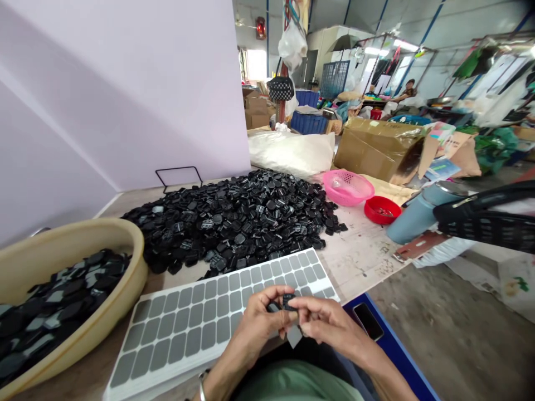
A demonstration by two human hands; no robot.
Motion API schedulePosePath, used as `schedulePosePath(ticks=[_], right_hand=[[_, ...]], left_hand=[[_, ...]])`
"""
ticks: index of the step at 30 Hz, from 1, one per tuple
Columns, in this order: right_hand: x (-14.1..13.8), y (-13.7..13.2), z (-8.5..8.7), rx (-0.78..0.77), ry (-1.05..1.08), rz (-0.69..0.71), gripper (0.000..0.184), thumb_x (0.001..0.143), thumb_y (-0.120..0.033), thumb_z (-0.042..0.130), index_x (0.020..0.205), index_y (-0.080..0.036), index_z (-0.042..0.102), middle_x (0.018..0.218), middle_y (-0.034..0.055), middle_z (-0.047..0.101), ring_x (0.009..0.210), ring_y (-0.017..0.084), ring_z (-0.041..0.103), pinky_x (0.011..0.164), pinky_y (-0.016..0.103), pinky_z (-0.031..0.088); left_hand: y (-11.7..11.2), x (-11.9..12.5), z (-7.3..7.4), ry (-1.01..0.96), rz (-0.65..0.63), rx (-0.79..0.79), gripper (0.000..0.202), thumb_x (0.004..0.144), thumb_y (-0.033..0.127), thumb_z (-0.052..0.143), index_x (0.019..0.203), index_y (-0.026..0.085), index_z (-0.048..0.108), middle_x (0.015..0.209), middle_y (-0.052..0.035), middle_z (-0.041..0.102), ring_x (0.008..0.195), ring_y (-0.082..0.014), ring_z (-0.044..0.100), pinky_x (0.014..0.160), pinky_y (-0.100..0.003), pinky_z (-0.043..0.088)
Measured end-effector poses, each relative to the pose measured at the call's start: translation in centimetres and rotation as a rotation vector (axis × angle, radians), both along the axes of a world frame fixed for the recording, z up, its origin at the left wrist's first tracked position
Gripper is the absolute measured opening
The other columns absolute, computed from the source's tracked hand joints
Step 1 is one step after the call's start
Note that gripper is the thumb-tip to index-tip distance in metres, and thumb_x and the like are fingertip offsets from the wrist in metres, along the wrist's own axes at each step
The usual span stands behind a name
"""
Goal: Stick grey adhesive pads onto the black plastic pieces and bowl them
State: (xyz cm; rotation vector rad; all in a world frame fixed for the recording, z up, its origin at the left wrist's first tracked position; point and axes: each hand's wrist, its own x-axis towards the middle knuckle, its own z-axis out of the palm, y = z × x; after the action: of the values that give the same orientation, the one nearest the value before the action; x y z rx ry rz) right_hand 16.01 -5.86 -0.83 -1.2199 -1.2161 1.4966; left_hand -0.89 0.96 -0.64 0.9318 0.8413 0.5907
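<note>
My left hand (265, 320) is closed around small black plastic pieces (287, 301), held up over the near edge of the sticker sheet. Fingertips of my right hand (326, 323) pinch against the same black piece from the right. A pale grey, flat piece (295, 337) hangs below the fingers, between both hands; which hand grips it I cannot tell. Beneath and to the left lies a white sheet (184, 317) with rows of grey rounded-rectangle stickers. Behind it spreads a large heap of black plastic pieces (238, 217).
A beige tub (136, 245) at left holds more black pieces. Toward the right are a pink basket (348, 189), a red bowl (382, 210), a blue bottle (422, 211) and a black bag (489, 217). A phone (368, 321) lies on a blue surface by my right forearm.
</note>
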Motion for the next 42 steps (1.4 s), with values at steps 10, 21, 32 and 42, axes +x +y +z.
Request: schedulePosePath(ticks=[10,21,32,42], right_hand=[[-0.3,-0.5,0.1,0.416,-0.575,-0.309,0.024,0.092,-0.019,0.045,0.111,-0.023,0.059,0.095,0.0033,0.061,0.086,0.016,0.058,0.075,0.027,0.045],[-0.6,-0.6,-0.5,0.518,-0.692,-0.257,0.027,0.094,-0.015,0.041,0.115,-0.026,0.054,0.097,0.0021,0.060,0.086,0.016,0.058,0.074,0.028,0.046],[-0.9,-0.9,-0.6,0.531,-0.782,-0.264,0.030,0.094,-0.015,0.041,0.119,-0.028,0.054,0.098,0.0025,0.060,0.087,0.016,0.059,0.075,0.030,0.048],[-1.1,-1.1,-0.5,0.550,-0.821,-0.279,0.027,0.094,-0.014,0.041,0.115,-0.024,0.055,0.097,0.0041,0.061,0.086,0.017,0.060,0.075,0.030,0.048]], left_hand=[[-0.6,0.8,0.4,-0.093,0.049,-0.081,0.041,0.061,0.017,0.079,0.096,0.013,0.059,0.072,-0.0002,0.065,0.052,-0.0120,0.063,0.044,-0.018,0.044],[-0.6,1.0,0.4,-0.073,0.037,-0.089,0.043,0.061,0.015,0.079,0.099,0.012,0.058,0.066,0.0018,0.063,0.053,-0.0119,0.062,0.045,-0.018,0.044],[-0.7,1.2,0.8,-0.071,0.040,-0.071,0.042,0.061,0.015,0.079,0.097,0.012,0.059,0.065,0.0005,0.064,0.052,-0.0108,0.060,0.044,-0.017,0.043],[-0.8,1.3,0.4,-0.057,0.039,-0.123,0.045,0.059,0.016,0.079,0.099,0.013,0.057,0.062,0.0038,0.060,0.048,-0.0086,0.058,0.044,-0.017,0.041]])
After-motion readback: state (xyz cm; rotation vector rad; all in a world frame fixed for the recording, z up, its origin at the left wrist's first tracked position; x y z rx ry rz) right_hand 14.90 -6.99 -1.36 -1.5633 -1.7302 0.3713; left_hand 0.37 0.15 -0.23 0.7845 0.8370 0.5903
